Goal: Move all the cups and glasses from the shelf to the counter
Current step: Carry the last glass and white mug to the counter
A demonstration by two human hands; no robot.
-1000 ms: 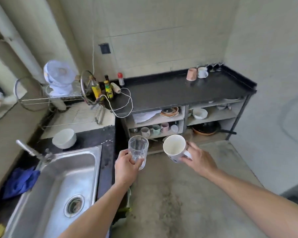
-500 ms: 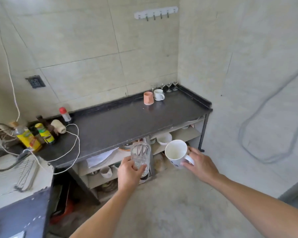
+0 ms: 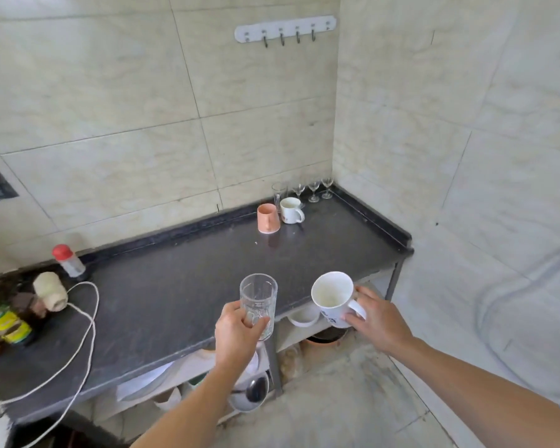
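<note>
My left hand (image 3: 238, 334) grips a clear ribbed glass (image 3: 258, 299) upright above the front edge of the black counter (image 3: 175, 292). My right hand (image 3: 377, 321) holds a white mug (image 3: 332, 297) by its handle, tilted, just off the counter's front right edge. At the counter's far right stand a pink cup (image 3: 267, 218), a white mug (image 3: 291, 210), a tall clear glass (image 3: 278, 191) and three small stemmed glasses (image 3: 314, 189). The shelf (image 3: 307, 331) under the counter is mostly hidden; a white bowl (image 3: 303, 318) shows on it.
On the counter's left are a red-capped shaker (image 3: 68, 260), a ball of string (image 3: 50, 291) with a white cord (image 3: 84, 334) trailing off the front, and yellow bottles (image 3: 4, 321). A hook rack (image 3: 285, 29) hangs on the tiled wall. A ladle (image 3: 254, 389) lies on the lower shelf.
The view has swung right and closer to the counter. Both hands have risen with the glass and the mug from shelf height to the counter's front edge.
</note>
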